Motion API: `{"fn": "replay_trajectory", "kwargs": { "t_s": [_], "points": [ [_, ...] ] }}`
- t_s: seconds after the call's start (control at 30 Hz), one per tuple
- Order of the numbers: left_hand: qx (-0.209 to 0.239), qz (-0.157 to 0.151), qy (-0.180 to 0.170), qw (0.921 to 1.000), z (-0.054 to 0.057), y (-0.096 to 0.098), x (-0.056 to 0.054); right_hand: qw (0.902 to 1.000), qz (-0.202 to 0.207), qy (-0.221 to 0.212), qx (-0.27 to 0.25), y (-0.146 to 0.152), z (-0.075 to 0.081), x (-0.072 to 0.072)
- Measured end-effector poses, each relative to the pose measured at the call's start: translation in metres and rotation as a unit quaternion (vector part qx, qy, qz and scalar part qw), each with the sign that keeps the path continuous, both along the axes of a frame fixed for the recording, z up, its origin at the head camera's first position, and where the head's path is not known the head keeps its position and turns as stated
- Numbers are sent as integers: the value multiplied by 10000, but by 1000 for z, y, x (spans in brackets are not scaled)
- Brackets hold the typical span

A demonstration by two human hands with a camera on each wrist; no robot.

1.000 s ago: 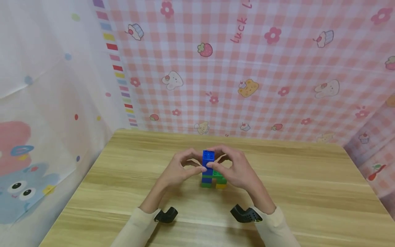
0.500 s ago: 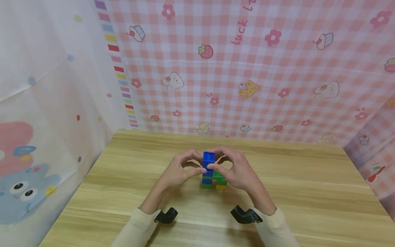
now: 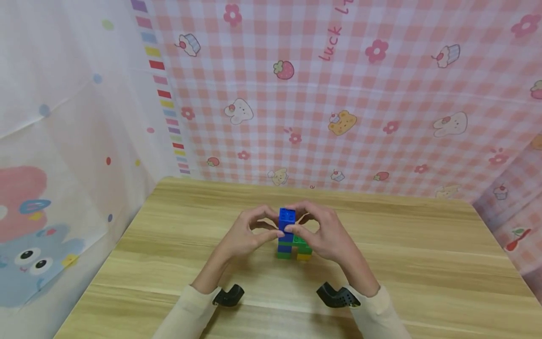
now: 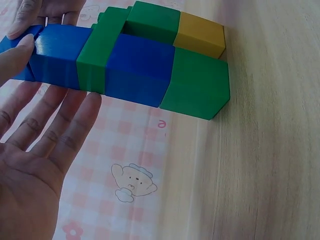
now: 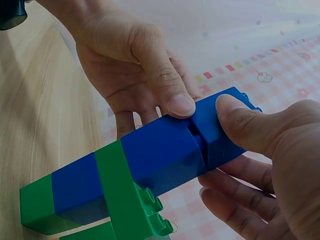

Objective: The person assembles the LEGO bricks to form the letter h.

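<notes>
A tower of toy building bricks stands upright on the table, gripped near its top by both hands. My right hand (image 3: 323, 230) pinches the topmost blue brick (image 5: 209, 137) between thumb and fingers. A thin gap shows between that brick and the blue brick (image 5: 160, 155) below it. Around the lower of these two, at the joint, my left hand (image 3: 250, 233) has its thumb in front and fingers behind. Beneath come a long green brick (image 4: 97, 55), another blue brick (image 4: 140, 67) and a green base brick (image 4: 197, 82).
Under the long brick's other end, a green brick (image 4: 152, 22) on a yellow brick (image 4: 200, 35) forms a second leg. The wooden table (image 3: 402, 263) reaches back to a pink checked cloth (image 3: 313, 94). A white printed cloth (image 3: 72, 141) hangs at left.
</notes>
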State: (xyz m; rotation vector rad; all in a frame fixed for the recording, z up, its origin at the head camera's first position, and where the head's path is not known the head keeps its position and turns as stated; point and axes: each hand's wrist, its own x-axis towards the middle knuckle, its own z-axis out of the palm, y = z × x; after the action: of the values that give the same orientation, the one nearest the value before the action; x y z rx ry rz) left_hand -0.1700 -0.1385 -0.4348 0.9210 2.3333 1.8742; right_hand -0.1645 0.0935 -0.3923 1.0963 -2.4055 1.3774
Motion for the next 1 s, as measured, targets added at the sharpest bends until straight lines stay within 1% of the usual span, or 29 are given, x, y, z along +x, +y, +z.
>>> {"fn": "replay_trajectory", "kwargs": {
  "t_s": [0.17, 0.4, 0.47, 0.77, 1.0],
  "points": [
    [-68, 13, 38, 10000, 1, 0, 1, 9999, -95, 29, 69, 0, 0, 1],
    [-253, 2, 221, 9994, 4, 0, 1, 9996, -244, 3, 174, 0, 0, 1],
    [-282, 11, 227, 9993, 4, 0, 2, 9995, -255, -12, 180, 0, 0, 1],
    [-260, 155, -67, 9995, 2, 0, 1, 9999, -108, -78, -18, 0, -3, -2],
    [-298, 316, -107, 9990, 4, 2, 3, 9994, -194, -263, -94, 0, -5, -1]
  ]
}}
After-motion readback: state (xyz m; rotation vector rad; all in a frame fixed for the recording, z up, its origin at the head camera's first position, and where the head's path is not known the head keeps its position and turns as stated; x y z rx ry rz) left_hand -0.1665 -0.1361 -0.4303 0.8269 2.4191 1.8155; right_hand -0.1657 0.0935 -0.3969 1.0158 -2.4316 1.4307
